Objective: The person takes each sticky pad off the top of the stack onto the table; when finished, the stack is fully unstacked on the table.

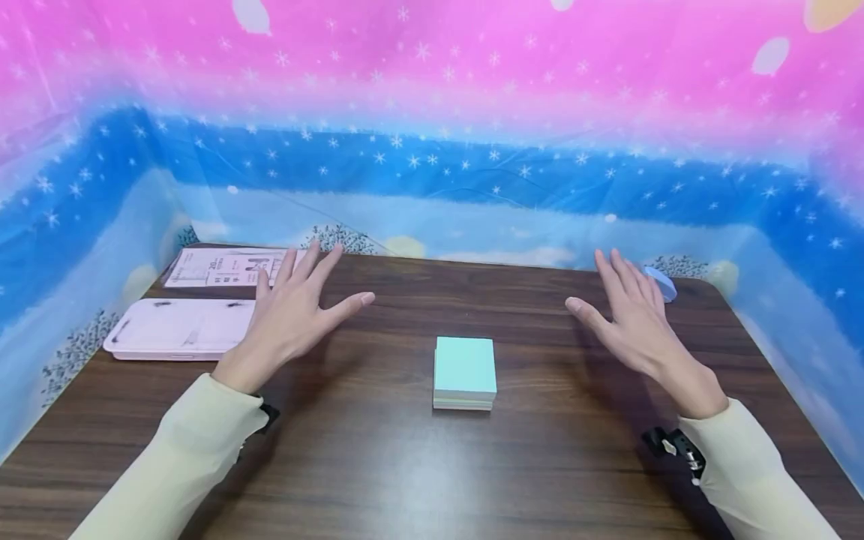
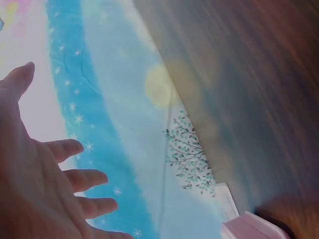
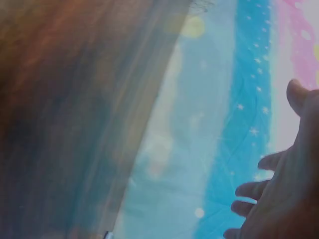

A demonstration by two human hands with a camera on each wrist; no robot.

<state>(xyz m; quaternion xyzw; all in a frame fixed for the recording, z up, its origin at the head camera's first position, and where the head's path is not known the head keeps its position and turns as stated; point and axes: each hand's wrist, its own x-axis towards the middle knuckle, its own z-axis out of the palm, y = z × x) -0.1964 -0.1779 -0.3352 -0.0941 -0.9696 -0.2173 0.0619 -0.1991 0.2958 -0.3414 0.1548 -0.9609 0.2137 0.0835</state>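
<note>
A square stack of pale green paper notes [image 1: 465,366] lies on the wooden table [image 1: 378,465], midway between the two hands in the head view. My left hand [image 1: 290,315] hovers with fingers spread, holding nothing, its wrist side in front of a flat pink case [image 1: 182,328]. My right hand [image 1: 631,319] is likewise raised with fingers stretched out and nothing in it. Partly hidden behind its fingers sits a small light blue object [image 1: 661,283] of unclear kind. Both palms show from the side in the wrist views, the left hand [image 2: 45,179] and the right hand [image 3: 284,184].
Behind the pink case lies a pale printed packet or sheet [image 1: 223,268], its right end partly covered by the left fingers. A pink and blue curtain [image 1: 432,165] with snowflakes stands around the table's back and sides. Black straps [image 1: 678,450] sit at the wrists.
</note>
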